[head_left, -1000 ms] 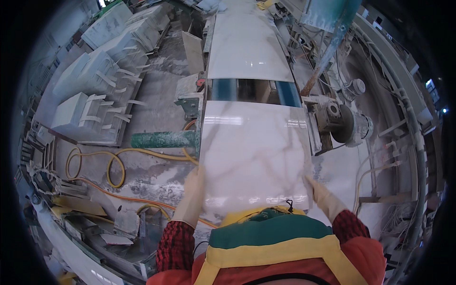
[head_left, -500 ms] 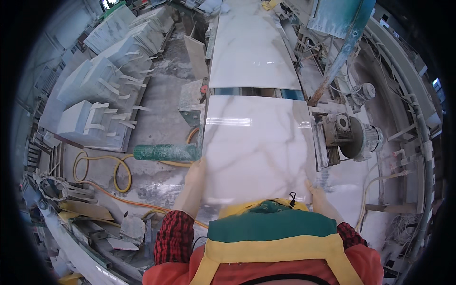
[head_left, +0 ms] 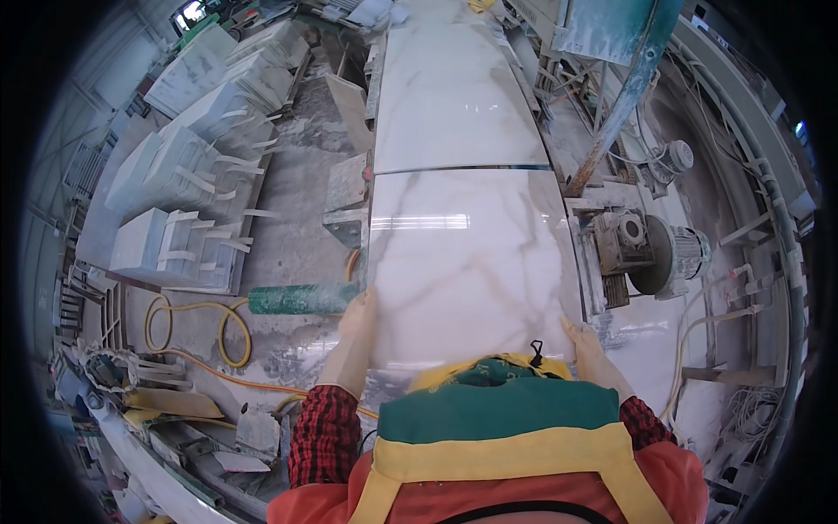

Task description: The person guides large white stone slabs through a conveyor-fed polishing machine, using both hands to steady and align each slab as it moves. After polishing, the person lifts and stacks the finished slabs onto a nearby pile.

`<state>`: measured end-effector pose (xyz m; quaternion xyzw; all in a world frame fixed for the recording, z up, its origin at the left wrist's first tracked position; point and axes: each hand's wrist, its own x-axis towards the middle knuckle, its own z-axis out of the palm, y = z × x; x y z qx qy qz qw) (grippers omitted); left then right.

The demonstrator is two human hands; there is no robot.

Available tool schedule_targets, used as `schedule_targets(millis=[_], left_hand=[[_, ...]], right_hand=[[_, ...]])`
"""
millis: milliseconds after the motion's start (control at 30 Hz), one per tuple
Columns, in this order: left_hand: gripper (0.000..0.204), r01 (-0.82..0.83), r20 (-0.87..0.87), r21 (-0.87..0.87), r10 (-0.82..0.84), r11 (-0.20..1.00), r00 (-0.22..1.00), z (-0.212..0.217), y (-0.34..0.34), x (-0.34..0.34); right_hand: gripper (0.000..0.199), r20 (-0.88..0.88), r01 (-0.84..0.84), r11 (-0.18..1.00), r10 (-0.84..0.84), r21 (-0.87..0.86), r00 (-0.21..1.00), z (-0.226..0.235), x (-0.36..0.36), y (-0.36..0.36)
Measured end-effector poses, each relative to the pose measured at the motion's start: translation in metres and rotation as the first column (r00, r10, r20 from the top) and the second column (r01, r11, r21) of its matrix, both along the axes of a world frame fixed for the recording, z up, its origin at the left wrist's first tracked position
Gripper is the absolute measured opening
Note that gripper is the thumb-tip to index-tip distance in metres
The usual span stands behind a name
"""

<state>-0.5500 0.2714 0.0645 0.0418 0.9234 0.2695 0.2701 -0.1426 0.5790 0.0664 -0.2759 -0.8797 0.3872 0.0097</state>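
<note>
A polished white marble slab (head_left: 467,271) with beige-grey veins lies flat on the conveyor in front of me, its near edge at my apron (head_left: 497,410). My left hand (head_left: 356,321), which looks gloved, is closed on the slab's left edge near the corner. On the opposite edge, my right hand (head_left: 592,349) grips close to the near right corner, thumb toward the top face. The fingers under the slab are hidden. Beyond it lies a second marble slab (head_left: 458,100), only a thin dark seam between the two.
A green roller (head_left: 301,299) juts out on the left, above a yellow hose (head_left: 229,336). Strapped stacks of slabs (head_left: 188,175) stand farther left. To the right are an electric motor (head_left: 681,260) and a rusty blue post (head_left: 615,122). Scrap pieces (head_left: 253,437) lie lower left.
The near slab has slid slightly away from me, and the gap to the far slab has narrowed from a wide strip to a thin seam. Both hands stay on its edges.
</note>
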Motion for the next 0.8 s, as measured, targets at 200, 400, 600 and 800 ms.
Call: schedule_targets(millis=[200,400,600,800], left_hand=[[0.08,0.11,-0.056,-0.075,-0.114,0.991,0.992,0.004,0.003,-0.008],[0.081,0.162,-0.056,-0.098,-0.168,0.982,0.984,0.015,0.007,-0.01],[0.08,0.215,-0.056,-0.107,-0.222,0.971,0.973,0.017,0.01,-0.02],[0.081,0.322,-0.118,-0.138,-0.338,0.937,0.934,0.024,0.015,-0.028]], right_hand=[[0.053,0.036,-0.023,0.985,0.017,0.172,0.999,-0.012,0.003,0.006],[0.062,-0.036,-0.099,0.982,0.106,0.162,0.994,0.035,-0.017,0.005],[0.077,0.126,-0.1,0.981,0.08,0.167,0.989,0.036,-0.028,0.015],[0.072,-0.025,-0.081,0.984,0.086,0.159,0.996,0.015,-0.025,0.017]])
